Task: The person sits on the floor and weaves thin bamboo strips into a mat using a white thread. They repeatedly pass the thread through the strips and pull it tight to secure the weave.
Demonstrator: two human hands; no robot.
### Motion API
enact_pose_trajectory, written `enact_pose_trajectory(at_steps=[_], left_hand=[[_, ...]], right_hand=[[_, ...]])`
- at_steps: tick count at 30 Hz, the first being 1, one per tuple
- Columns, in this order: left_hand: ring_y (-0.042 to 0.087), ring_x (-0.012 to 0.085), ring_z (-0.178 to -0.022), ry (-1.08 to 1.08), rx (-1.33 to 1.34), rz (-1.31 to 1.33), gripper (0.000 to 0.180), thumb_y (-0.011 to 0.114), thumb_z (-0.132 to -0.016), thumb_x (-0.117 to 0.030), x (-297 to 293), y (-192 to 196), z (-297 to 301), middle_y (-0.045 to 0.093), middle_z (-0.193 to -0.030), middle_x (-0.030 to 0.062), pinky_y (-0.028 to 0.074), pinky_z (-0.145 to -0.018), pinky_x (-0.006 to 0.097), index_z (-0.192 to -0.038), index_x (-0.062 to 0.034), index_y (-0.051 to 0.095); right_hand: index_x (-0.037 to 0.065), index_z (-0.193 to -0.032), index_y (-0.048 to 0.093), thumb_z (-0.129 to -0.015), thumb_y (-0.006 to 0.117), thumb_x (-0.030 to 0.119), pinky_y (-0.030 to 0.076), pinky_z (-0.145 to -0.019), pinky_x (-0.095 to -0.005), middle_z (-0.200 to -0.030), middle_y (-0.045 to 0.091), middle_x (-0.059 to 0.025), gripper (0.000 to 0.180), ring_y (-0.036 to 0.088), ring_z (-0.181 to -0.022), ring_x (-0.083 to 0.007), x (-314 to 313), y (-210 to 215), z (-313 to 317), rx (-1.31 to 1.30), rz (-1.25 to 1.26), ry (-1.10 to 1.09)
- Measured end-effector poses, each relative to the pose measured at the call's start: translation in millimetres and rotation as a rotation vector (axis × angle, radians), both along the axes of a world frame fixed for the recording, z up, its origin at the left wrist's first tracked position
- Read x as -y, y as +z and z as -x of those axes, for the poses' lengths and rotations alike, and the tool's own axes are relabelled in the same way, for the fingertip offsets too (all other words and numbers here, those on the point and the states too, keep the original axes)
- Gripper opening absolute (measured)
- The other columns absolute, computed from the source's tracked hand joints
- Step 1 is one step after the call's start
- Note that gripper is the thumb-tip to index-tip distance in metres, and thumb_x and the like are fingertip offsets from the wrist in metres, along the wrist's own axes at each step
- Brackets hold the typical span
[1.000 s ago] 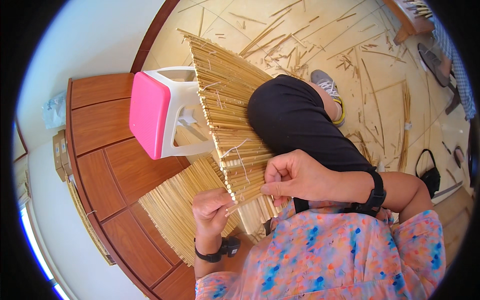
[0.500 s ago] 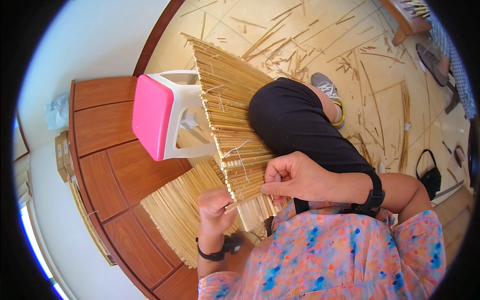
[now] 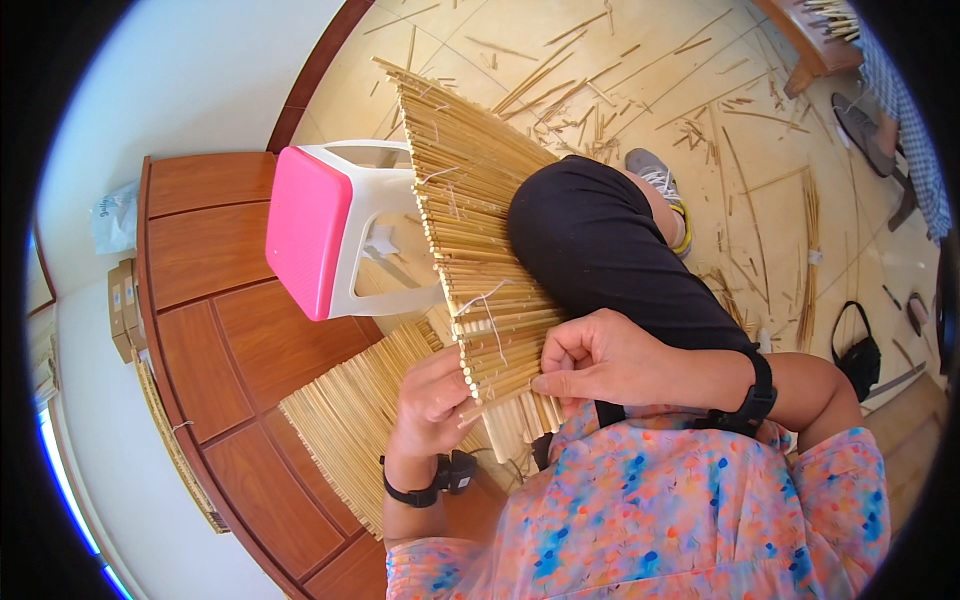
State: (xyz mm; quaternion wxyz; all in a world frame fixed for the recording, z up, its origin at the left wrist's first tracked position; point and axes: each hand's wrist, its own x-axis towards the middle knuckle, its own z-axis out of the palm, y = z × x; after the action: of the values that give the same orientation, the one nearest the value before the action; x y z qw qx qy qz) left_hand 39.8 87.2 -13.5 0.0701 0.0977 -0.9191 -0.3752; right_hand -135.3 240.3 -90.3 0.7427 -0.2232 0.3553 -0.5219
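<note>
A mat of straw-coloured reed stalks [image 3: 475,210] slopes across my lap and leans on my thigh, with loose bits of white thread [image 3: 487,305] on its face. At its near end a single thin stalk [image 3: 505,396] lies along the edge. My left hand [image 3: 430,400] is closed at the stalk's left end, beside the cut tips. With thumb and bent fingers, my right hand [image 3: 605,358] pinches the stalk farther along, against the mat. The right fingertips are partly hidden.
A pink-topped white stool [image 3: 312,235] stands beyond the mat. Another reed mat [image 3: 350,420] lies on the brown wooden panelled surface [image 3: 265,345] at left. Cut stalks litter the tiled floor, with a tied bundle [image 3: 812,255] at right. Another person's foot [image 3: 865,135] is at far right.
My left hand has moved up slightly, closer against the mat's edge. The mat and my right hand have shifted a little to the right. Both hands stay closed.
</note>
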Motion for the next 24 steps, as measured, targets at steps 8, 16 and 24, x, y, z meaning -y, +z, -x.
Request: enact_pose_trajectory(at_steps=[8, 16, 24], left_hand=[[0.069, 0.0320, -0.079, -0.145, -0.041, -0.201, 0.029, 0.072, -0.073, 0.002, 19.3, -14.6, -6.4, 0.071, -0.096, 0.0149, 0.054, -0.067, 0.036, -0.102, -0.0008, 0.074], [0.064, 0.0324, -0.075, -0.076, 0.047, -0.114, 0.030, 0.073, -0.071, 0.005, 11.8, -2.2, -8.7, 0.066, -0.090, 0.0127, 0.050, -0.063, 0.037, -0.099, -0.0023, 0.071], [0.066, 0.0318, -0.077, -0.111, -0.057, -0.163, 0.028, 0.074, -0.072, 0.006, 15.2, -8.7, -3.5, 0.068, -0.094, 0.0123, 0.051, -0.063, 0.036, -0.099, -0.0030, 0.072]], right_hand=[[0.001, -0.084, 0.061, -0.095, 0.071, 0.009, 0.054, -0.060, -0.0221, -0.074, 0.065, -0.0025, 0.017, 0.067, -0.068, -0.0087, 2.2, 3.5, -0.4, -0.003, -0.013, 0.048], [0.000, -0.085, 0.061, -0.096, 0.070, 0.010, 0.055, -0.061, -0.0231, -0.074, 0.066, -0.0037, 0.017, 0.067, -0.068, -0.0096, 2.0, 0.3, -1.3, -0.007, -0.004, 0.050], [0.000, -0.086, 0.060, -0.096, 0.069, 0.009, 0.055, -0.061, -0.0240, -0.074, 0.067, -0.0044, 0.016, 0.068, -0.068, -0.0105, 3.0, -2.7, -5.4, 0.002, 0.007, 0.051]])
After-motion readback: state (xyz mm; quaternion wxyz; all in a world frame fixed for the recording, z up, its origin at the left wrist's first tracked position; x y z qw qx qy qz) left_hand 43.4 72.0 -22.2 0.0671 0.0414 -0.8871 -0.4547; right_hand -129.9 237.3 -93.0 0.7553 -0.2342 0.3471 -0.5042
